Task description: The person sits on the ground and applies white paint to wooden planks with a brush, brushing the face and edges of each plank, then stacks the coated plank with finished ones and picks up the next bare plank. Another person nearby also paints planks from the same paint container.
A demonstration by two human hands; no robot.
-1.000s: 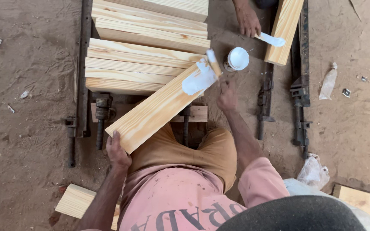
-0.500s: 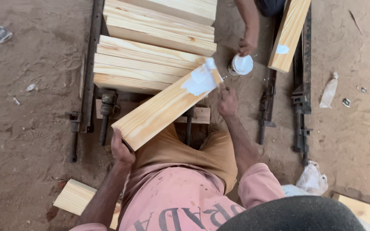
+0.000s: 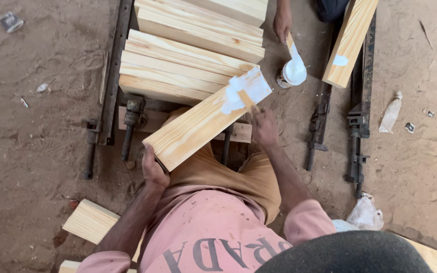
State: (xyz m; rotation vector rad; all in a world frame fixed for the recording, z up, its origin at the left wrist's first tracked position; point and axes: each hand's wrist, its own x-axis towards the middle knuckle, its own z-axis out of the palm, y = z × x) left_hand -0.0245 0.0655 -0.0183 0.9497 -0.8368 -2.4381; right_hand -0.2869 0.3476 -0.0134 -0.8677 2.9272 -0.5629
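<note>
Gripping plank (image 3: 198, 126) end, left hand (image 3: 154, 172)

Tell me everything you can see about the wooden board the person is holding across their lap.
The board is a pale, planed plank with visible grain, lying slanted over the person's knees. The left hand grips its near end. White glue is smeared over the far end, where the right hand holds a small wooden stick against it. That far end overlaps the stacked boards held in clamps.
</note>
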